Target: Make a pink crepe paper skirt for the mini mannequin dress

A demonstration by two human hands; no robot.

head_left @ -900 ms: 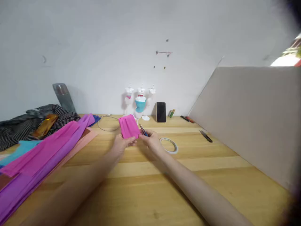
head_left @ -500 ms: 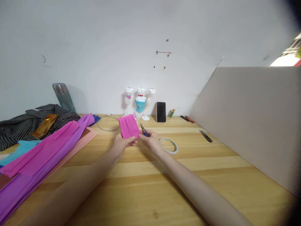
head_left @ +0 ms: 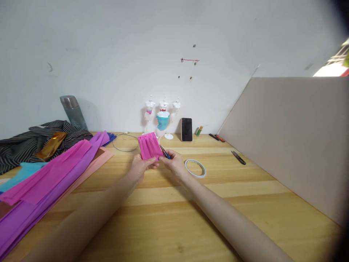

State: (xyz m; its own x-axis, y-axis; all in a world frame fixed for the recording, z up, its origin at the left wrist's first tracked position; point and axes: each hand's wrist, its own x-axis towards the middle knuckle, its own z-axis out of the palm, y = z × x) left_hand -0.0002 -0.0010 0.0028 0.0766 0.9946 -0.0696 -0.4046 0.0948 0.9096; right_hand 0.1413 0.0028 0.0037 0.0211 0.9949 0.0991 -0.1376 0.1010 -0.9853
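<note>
A small pleated piece of pink crepe paper (head_left: 149, 145) is held up over the table, in front of the little mannequins. My left hand (head_left: 139, 168) is closed on its bottom edge, thumb in front and fingers behind. At its lower right corner, the fingertips of my right hand (head_left: 174, 163) pinch the paper's edge. Blue-handled thread snips (head_left: 165, 153) are tucked in that same hand, blades pointing up and away beside the paper. The right palm hides most of the snips' handle.
Strips of coloured crepe paper (head_left: 54, 174) lie at left beside striped cloth (head_left: 16, 145) and a flask (head_left: 74, 112). Behind are three mannequins (head_left: 163, 120) and a phone (head_left: 187, 130). A tape roll (head_left: 204, 171) and black snips (head_left: 239, 158) lie right.
The pink paper's lower edge has gathered into tighter folds and looks narrower. My right fingers have shifted slightly left along it, and the snips now lean closer to the paper.
</note>
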